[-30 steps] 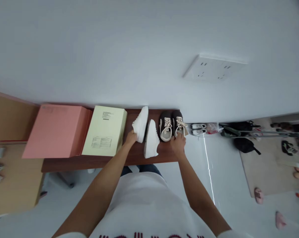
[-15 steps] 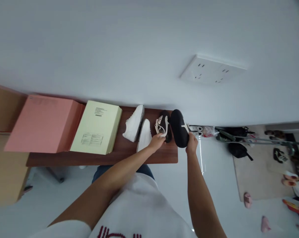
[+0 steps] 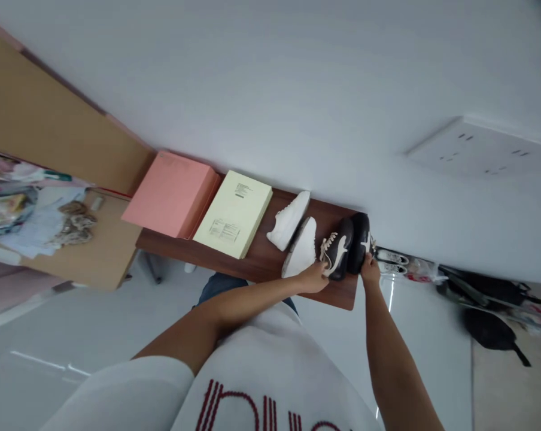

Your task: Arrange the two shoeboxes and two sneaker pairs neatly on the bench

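Observation:
My left hand (image 3: 316, 277) is closed on the heel end of a black shoe with cream laces (image 3: 340, 251), at the right part of the brown bench (image 3: 261, 269). Its mate, another black shoe (image 3: 358, 242), is in my right hand (image 3: 370, 269), tilted onto its side with the dark sole facing the first shoe. Two white sneakers, one near the wall (image 3: 289, 220) and one nearer me (image 3: 303, 248), rest just left of the black pair.
On the bench's left part sit a pink box (image 3: 172, 191) and a pale green box (image 3: 234, 215). A cluttered desk (image 3: 113, 239) is at far left. Beyond the bench's right end are white shoes (image 3: 391, 257) and a black bag (image 3: 488, 329). A socket panel (image 3: 486, 146) is on the wall.
The view has turned and shifted left. The right-hand black shoe has come in from past the bench's edge, beside its mate. My left hand still holds the other black shoe.

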{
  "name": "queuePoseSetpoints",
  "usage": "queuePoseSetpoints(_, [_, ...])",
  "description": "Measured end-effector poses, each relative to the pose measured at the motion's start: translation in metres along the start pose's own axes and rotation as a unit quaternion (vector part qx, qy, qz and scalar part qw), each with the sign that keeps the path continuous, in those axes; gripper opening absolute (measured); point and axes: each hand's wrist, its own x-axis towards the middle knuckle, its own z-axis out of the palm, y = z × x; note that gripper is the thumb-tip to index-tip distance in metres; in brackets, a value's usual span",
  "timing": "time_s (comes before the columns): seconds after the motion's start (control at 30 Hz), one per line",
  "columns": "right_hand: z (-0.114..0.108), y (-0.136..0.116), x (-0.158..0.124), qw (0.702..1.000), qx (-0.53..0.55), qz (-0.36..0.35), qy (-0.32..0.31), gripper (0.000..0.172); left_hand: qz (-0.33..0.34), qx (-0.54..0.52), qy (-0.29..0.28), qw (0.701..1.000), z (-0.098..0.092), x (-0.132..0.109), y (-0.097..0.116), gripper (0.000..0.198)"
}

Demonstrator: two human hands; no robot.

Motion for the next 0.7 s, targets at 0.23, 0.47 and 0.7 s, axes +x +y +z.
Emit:
queuePoseSetpoints(0.23, [-0.018,-0.047,-0.065,0.972,0.042,-0.116,0.202,0.06,-0.015,0.023,0.161,0.987,-0.123,-0.122,-0.037,0.046])
queuePoseSetpoints(0.47, [0.084,-0.208,-0.245,0.933,0.116,-0.339,-0.042,0.049,-0.054,-0.002,0.366,0.929,-0.238,-0.221,-0.092,0.035])
queuePoseSetpoints(0.7, [0.205,-0.329,-0.349,0.902,-0.015,-0.4,-0.162,0.067,-0.015,0.057,0.328,0.943,-0.319,-0.268,-0.135,0.034])
